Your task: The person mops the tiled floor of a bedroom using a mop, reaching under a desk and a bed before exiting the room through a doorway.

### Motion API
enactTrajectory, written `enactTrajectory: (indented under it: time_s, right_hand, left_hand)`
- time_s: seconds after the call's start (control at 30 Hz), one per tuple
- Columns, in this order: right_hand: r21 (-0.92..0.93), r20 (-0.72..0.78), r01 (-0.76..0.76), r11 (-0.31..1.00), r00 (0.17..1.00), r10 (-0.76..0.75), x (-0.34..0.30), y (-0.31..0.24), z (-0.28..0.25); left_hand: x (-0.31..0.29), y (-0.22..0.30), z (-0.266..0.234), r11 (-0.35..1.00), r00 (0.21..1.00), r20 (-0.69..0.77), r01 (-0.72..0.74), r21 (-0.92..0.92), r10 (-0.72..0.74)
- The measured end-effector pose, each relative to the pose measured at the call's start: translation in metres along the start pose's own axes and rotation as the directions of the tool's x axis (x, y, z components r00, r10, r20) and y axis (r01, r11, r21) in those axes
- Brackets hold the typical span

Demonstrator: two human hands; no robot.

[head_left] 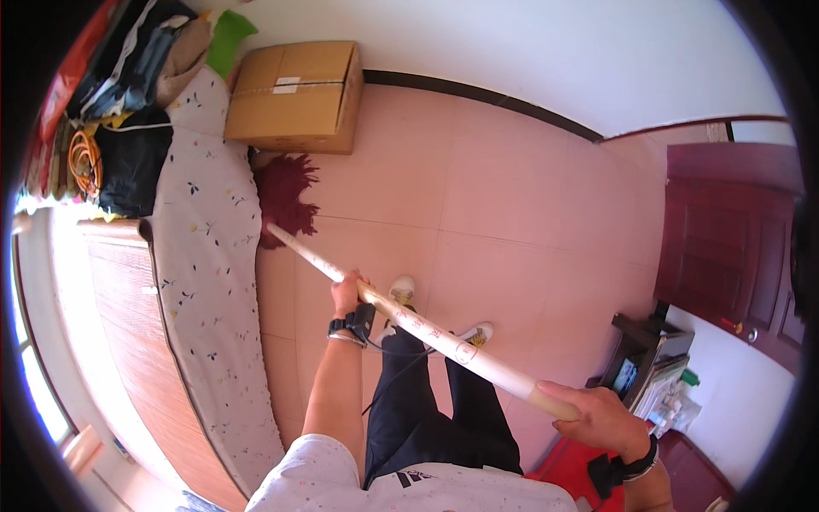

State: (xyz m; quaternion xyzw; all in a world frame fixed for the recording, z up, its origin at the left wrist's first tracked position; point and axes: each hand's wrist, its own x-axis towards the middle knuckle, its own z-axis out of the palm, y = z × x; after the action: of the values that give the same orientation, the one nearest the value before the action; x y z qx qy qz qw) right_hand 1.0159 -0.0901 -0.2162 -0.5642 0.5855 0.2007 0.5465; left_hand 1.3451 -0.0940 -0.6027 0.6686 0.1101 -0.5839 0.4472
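A mop with a long pale wooden handle (444,340) slants across the view from lower right to upper left. Its dark red strand head (288,194) lies on the floor against the hanging edge of the bed cover, partly under it. My left hand (348,293) is closed round the handle's middle, a black device strapped at the wrist. Near the upper end of the handle, my right hand (590,416) grips it, the thumb laid along the wood. A dark band and a black device sit on that wrist too.
A cardboard box (294,94) stands beyond the mop head, near the wall. Left of it runs a bed with a white patterned cover (205,247), a rolled mat and piled clothes. A dark red door (734,247) and a cluttered black shelf (644,358) are on the right.
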Motion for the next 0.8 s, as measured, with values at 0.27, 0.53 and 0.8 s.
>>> enactTrajectory:
  time_s: [0.27, 0.53, 0.8]
  right_hand:
    - [0.072, -0.228, -0.013, 0.997, 0.973, 0.029, -0.107, 0.092, 0.016]
    - [0.223, -0.442, -0.128, 0.966, 0.870, 0.217, -0.231, 0.180, 0.033]
    - [0.412, -0.544, -0.221, 0.884, 0.719, 0.433, -0.353, 0.238, 0.101]
  left_hand:
    - [-0.092, -0.119, 0.028, 0.965, 0.971, -0.046, 0.238, 0.108, -0.235]
    - [-0.173, -0.251, 0.103, 0.894, 0.936, 0.082, 0.296, 0.338, -0.341]
    - [-0.292, -0.377, 0.220, 0.766, 0.775, 0.239, 0.431, 0.476, -0.585]
